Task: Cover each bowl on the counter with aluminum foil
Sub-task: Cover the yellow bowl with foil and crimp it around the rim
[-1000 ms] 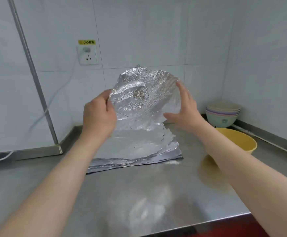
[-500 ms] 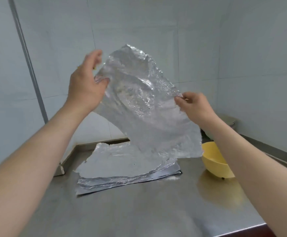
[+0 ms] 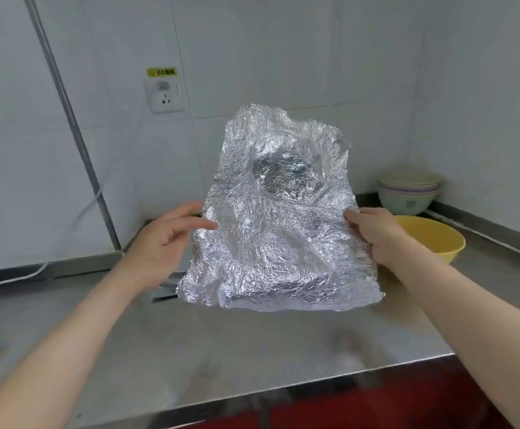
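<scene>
A crinkled sheet of aluminum foil [image 3: 277, 218] with a round bowl-shaped dent hangs in the air above the steel counter [image 3: 252, 345]. My right hand [image 3: 373, 236] pinches its right edge. My left hand [image 3: 166, 239] is at its left edge with fingers spread and the thumb touching the foil. A yellow bowl [image 3: 432, 239] stands on the counter just right of my right hand, uncovered. The sheet hides most of a foil stack, with only a corner [image 3: 167, 289] showing under my left hand.
Several pale bowls are stacked [image 3: 408, 193] in the back right corner against the tiled wall. A wall socket [image 3: 163, 96] sits at the back, and a metal pipe [image 3: 73, 125] runs down the left wall. The counter's front edge [image 3: 283, 391] lies close to me.
The foil sheet came down from high at the left to the middle, lower and flatter. My left hand dropped from its top edge to its left side.
</scene>
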A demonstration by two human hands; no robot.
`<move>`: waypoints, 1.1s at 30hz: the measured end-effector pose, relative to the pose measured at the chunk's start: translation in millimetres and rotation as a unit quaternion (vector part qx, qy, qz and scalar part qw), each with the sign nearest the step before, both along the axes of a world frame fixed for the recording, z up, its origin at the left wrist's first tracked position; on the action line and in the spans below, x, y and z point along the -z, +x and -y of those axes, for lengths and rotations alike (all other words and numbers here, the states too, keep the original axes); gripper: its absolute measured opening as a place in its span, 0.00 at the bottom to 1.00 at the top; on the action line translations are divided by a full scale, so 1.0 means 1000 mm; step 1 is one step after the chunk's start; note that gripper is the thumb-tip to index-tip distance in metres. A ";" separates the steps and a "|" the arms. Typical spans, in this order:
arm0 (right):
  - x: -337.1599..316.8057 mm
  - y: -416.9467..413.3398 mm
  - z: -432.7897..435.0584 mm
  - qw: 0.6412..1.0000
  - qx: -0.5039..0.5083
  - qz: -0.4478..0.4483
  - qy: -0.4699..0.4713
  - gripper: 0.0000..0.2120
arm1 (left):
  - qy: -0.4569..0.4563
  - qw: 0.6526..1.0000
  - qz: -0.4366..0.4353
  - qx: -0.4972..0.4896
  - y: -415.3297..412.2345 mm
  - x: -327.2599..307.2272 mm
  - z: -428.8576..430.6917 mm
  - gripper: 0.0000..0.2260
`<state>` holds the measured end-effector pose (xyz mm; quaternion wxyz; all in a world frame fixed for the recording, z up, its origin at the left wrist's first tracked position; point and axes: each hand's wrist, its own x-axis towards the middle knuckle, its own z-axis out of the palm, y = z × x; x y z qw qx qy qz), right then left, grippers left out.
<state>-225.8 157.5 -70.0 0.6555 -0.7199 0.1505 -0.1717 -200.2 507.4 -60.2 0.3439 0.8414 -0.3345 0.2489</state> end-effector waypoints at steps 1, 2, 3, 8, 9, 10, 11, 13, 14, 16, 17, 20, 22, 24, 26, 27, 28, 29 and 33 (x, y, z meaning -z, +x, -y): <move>0.008 -0.001 -0.003 1.000 -0.006 -0.016 -0.002 0.15 | 0.028 0.999 -0.026 0.001 0.004 0.012 -0.008 0.31; 0.016 -0.001 -0.005 0.999 -0.010 -0.033 -0.010 0.15 | 0.082 0.996 -0.042 -0.016 0.007 0.023 -0.015 0.35; 0.026 -0.003 -0.009 0.998 -0.015 -0.053 -0.022 0.15 | 0.162 0.985 -0.027 -0.050 0.008 0.039 -0.022 0.40; 0.065 -0.003 -0.014 0.991 -0.015 -0.112 -0.073 0.13 | 0.274 0.946 0.142 -0.098 -0.010 0.105 -0.031 0.50; 0.072 -0.002 -0.012 0.989 -0.012 -0.117 -0.087 0.13 | 0.265 0.949 0.155 -0.076 -0.008 0.116 -0.029 0.46; 0.078 -0.001 -0.011 0.988 -0.012 -0.116 -0.101 0.14 | 0.272 0.949 0.154 -0.050 -0.007 0.123 -0.028 0.43; 0.082 0.000 -0.010 0.986 -0.014 -0.113 -0.124 0.14 | 0.288 0.945 0.154 -0.012 -0.004 0.128 -0.026 0.40; 0.082 -0.003 -0.007 0.963 -0.027 -0.123 -0.238 0.10 | 0.309 0.940 0.129 0.057 0.001 0.136 -0.024 0.32; 0.081 -0.005 -0.005 0.932 -0.042 -0.137 -0.332 0.09 | 0.310 0.943 0.102 0.070 0.001 0.137 -0.024 0.31; 0.079 -0.015 0.001 0.846 -0.084 -0.136 -0.509 0.23 | 0.286 0.954 0.035 0.081 -0.001 0.138 -0.022 0.32; 0.077 -0.021 0.005 0.819 -0.128 -0.111 -0.549 0.29 | 0.261 0.962 -0.002 0.085 -0.001 0.138 -0.022 0.32; 0.066 -0.042 0.018 0.780 -0.356 -0.098 -0.506 0.39 | 0.209 0.967 -0.085 0.116 -0.004 0.133 -0.022 0.31; 0.060 -0.057 0.024 0.730 -0.478 -0.166 -0.460 0.45 | 0.189 0.968 -0.113 0.124 -0.004 0.130 -0.022 0.32; 0.060 -0.069 0.030 0.677 -0.532 -0.192 -0.471 0.50 | 0.152 0.973 -0.119 0.125 -0.002 0.132 -0.022 0.31; 0.065 -0.075 0.035 0.656 -0.533 -0.198 -0.496 0.52 | 0.103 0.978 -0.141 0.113 -0.002 0.135 -0.021 0.32; 0.070 -0.075 0.036 0.660 -0.516 -0.188 -0.513 0.50 | 0.097 0.978 -0.149 0.106 -0.002 0.136 -0.020 0.31; 0.077 -0.076 0.037 0.672 -0.492 -0.163 -0.529 0.45 | 0.095 0.978 -0.157 0.100 -0.003 0.136 -0.019 0.30; 0.083 -0.075 0.037 0.694 -0.460 -0.117 -0.541 0.37 | 0.092 0.978 -0.160 0.099 -0.004 0.136 -0.019 0.28; 0.102 -0.071 0.040 0.794 -0.317 0.087 -0.511 0.20 | 0.101 0.977 -0.155 0.110 -0.006 0.134 -0.018 0.21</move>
